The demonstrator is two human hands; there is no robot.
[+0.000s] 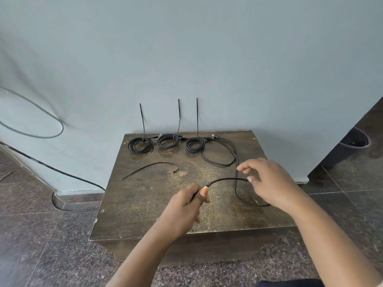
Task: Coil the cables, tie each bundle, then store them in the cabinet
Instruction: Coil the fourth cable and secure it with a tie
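Three coiled black cable bundles (pixel 141 145) (pixel 167 141) (pixel 195 144) lie in a row at the back of a low wooden table (pixel 145 204), each with a long zip-tie tail sticking up. A fourth, loose black cable (pixel 228 179) runs from the back right of the table down to my hands. My left hand (pixel 186 204) grips its near end between thumb and fingers. My right hand (pixel 267 179) pinches the same cable a little farther along. A loose black zip tie (pixel 151 166) lies on the table's left half.
The table stands against a pale blue wall (pixel 186 59). A grey cable (pixel 41 112) loops on the wall at left and a black cable (pixel 62 175) runs along the floor. A dark round bucket (pixel 355 139) sits at the right, past the wall's corner.
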